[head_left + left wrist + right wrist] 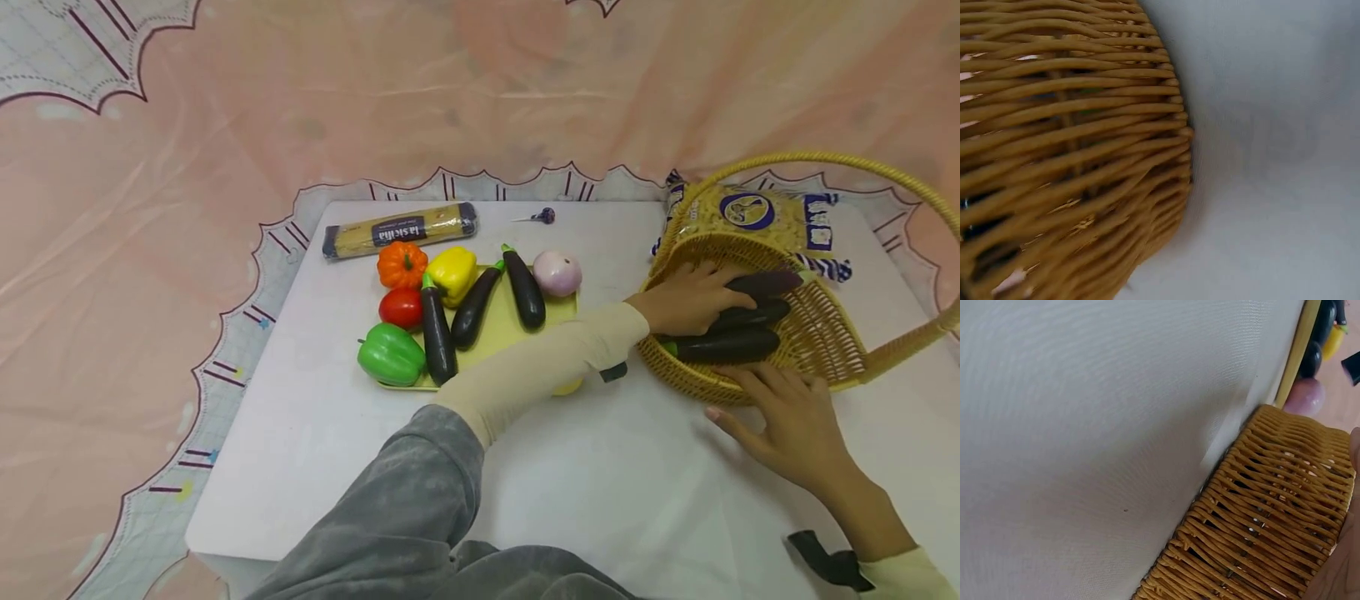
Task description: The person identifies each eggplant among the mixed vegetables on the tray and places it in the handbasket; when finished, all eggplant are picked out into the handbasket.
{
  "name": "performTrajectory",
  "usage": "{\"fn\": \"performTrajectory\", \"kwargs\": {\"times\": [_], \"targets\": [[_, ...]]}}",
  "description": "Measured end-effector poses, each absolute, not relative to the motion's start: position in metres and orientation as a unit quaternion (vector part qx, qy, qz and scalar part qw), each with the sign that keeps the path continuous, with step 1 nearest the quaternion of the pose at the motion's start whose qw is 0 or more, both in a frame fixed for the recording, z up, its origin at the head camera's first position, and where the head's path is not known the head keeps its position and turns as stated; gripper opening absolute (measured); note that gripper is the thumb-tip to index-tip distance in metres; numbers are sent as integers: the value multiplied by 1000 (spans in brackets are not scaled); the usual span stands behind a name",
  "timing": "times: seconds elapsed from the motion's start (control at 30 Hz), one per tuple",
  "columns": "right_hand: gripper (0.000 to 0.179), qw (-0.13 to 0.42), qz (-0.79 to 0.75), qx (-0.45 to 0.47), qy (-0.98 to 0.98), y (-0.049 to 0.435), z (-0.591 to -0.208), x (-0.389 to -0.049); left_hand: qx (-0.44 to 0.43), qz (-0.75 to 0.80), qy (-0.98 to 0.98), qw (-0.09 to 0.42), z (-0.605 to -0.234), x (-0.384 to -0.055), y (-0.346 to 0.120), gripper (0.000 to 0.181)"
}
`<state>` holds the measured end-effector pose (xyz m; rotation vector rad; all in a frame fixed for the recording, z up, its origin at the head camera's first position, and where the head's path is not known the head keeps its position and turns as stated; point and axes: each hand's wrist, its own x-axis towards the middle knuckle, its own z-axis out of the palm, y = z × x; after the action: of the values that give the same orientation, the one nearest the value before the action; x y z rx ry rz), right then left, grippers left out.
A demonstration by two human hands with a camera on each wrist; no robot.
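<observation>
A wicker basket (828, 333) with a tall arched handle sits at the right of the table, with several dark eggplants inside. My left hand (693, 300) reaches over its left side, palm down, and pinches the blunt end of the upper eggplant (772, 283) between fingers and thumb. Beneath that hand lie a second eggplant (761, 314) and a nearer eggplant (727, 345) whose green stem points left. At the basket's near rim rests my right hand (802, 425), fingers over the edge and thumb spread outside. Woven basket sides (1085, 131) fill much of both wrist views.
A yellow tray (487, 357) left of the basket bears three eggplants, an onion (557, 273) and several peppers. Behind it lie a spaghetti packet (401, 229) and a lollipop (546, 216). A pasta bag (750, 212) lies behind the basket under its handle.
</observation>
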<state>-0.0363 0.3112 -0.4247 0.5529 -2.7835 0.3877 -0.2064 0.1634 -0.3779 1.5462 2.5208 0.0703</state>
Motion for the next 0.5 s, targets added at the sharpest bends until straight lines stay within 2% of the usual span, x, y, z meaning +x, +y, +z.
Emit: {"fn": "performTrajectory", "kwargs": {"times": [0.3,0.5], "targets": [[66,137,135,195,-962,310,-426,-37,491,46,860,130,-390,-209,174,46],[66,156,137,211,-955,311,-425,-38,506,51,854,106,-381,-204,164,48]]}}
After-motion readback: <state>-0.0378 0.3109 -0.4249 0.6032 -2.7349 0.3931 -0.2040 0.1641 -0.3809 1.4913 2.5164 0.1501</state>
